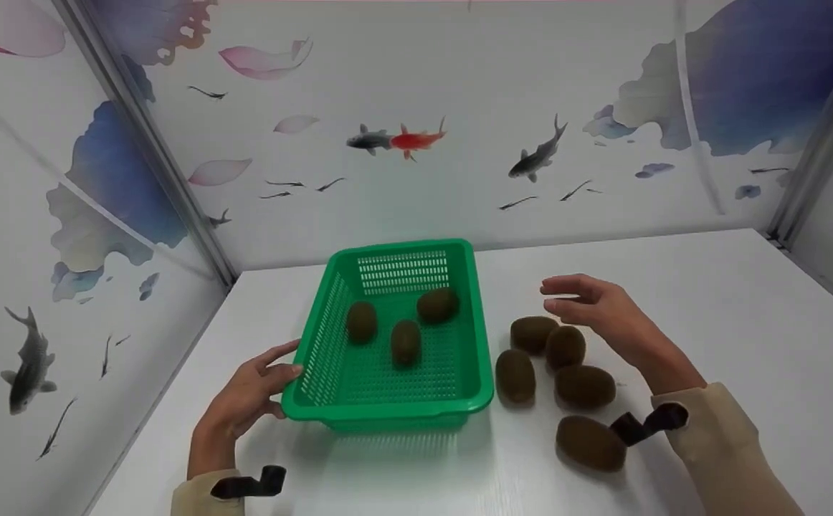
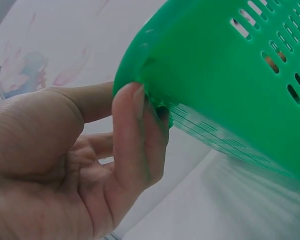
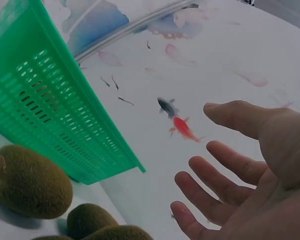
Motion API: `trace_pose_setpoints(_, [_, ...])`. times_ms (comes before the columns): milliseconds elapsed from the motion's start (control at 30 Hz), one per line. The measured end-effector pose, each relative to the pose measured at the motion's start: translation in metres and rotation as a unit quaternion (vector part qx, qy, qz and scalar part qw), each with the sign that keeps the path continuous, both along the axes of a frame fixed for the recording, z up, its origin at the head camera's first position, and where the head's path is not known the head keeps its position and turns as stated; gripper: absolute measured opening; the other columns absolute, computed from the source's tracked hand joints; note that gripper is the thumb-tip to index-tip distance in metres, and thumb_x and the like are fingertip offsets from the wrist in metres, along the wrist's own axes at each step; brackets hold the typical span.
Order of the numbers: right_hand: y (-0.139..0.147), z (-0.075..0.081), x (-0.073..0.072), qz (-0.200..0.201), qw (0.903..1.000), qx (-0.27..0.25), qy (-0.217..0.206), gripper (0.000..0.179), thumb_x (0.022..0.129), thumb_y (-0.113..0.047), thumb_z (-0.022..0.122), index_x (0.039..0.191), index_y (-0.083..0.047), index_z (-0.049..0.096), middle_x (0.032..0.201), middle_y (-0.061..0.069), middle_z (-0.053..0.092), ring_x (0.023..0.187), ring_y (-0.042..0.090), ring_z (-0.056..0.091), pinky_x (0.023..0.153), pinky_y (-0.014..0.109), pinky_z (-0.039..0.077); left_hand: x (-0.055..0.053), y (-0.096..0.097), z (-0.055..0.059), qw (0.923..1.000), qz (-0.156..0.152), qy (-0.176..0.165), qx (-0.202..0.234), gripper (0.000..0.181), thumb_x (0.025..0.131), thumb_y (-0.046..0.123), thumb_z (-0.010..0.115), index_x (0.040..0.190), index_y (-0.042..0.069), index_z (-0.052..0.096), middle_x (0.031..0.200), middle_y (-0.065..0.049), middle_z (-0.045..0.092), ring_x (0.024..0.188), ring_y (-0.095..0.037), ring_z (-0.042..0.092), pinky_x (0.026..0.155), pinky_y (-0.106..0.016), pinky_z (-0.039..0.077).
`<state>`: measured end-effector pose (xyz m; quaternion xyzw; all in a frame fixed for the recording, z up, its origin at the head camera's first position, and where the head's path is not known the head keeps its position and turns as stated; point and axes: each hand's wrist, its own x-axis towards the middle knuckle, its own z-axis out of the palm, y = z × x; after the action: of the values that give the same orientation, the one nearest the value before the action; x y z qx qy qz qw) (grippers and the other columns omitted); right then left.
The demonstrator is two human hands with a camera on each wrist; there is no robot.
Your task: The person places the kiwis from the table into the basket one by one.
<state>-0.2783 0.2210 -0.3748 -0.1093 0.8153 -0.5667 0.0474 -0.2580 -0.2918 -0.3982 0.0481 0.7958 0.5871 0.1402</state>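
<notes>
A green plastic basket (image 1: 409, 410) with slotted sides stands on the white table, with three kiwifruit (image 1: 406, 342) lying apart inside it. At its left side my left hand (image 1: 250, 387) grips the rim; in the left wrist view the thumb and curled fingers (image 2: 127, 135) pinch the rim's edge. To the right of the basket lie several more kiwifruit (image 1: 515, 378), most of them close together and one (image 1: 591, 443) nearer to me. Above the far ones hovers my right hand (image 1: 603, 312), its fingers relaxed and apart, holding nothing, as the right wrist view also shows.
The white table (image 1: 732, 322) is bounded by panels printed with fish and petals: a back wall (image 1: 416, 64) right behind the basket and a side wall (image 1: 8, 236) on the left. A metal corner post (image 1: 151, 143) rises at the back left.
</notes>
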Motion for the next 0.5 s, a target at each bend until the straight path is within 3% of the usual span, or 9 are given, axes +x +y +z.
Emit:
trace_pose_setpoints(367, [0.023, -0.021, -0.013, 0.003, 0.9999, 0.005, 0.016, 0.052, 0.095, -0.042, 0.067, 0.139, -0.016, 0.057, 0.144, 0.007, 0.056, 0.122, 0.014, 0.058, 0.115, 0.06, 0.03, 0.0, -0.001, 0.001, 1.0, -0.001, 0.0, -0.002, 0.073, 0.1, 0.03, 0.062, 0.159, 0.009, 0.024, 0.129, -0.015, 0.066, 0.096, -0.018, 0.071, 0.062, -0.027, 0.057])
trace_pose_setpoints(500, [0.031, -0.032, -0.017, -0.001, 0.9999, 0.014, 0.008, 0.053, 0.094, -0.042, 0.068, 0.138, -0.015, 0.057, 0.142, 0.005, 0.058, 0.118, 0.005, 0.059, 0.114, 0.056, 0.032, 0.0, 0.0, 0.001, 1.0, -0.001, -0.004, -0.001, 0.073, 0.1, 0.03, 0.062, 0.159, 0.008, 0.025, 0.128, -0.015, 0.066, 0.097, -0.018, 0.071, 0.061, -0.027, 0.057])
